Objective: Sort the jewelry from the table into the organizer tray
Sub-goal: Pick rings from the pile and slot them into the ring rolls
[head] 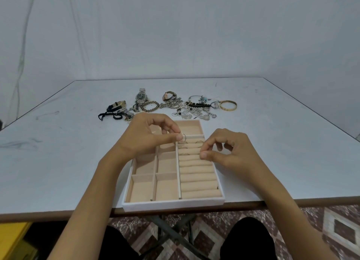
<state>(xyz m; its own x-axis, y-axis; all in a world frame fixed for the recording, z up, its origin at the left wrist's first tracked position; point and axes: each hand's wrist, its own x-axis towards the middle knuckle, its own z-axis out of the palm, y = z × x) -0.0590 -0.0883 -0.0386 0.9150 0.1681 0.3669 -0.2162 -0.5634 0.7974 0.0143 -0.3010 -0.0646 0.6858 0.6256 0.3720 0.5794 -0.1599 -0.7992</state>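
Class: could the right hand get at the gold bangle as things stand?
Probably yes: only bare table lies between the right hand, over the tray, and the gold bangle beyond it.

One organizer tray (pixel 173 206) on one table (pixel 58 162). Beyond it are two watches (pixel 141 96) with faces showing, two beaded bracelets (pixel 150 106) and one gold bangle (pixel 228 105). Thin rings (pixel 184 153) seated in the rolls: three, I'd say, though they're faint from here. One more ring (pixel 183 136) is pinched in the left hand (pixel 148 137). The chains (pixel 171 104) are too tangled to count.

Left hand (pixel 148 137) pinches a thin ring (pixel 183 136) over the ring rolls (pixel 196 174) of the organizer tray (pixel 173 205), right hand (pixel 229 150) just beside.
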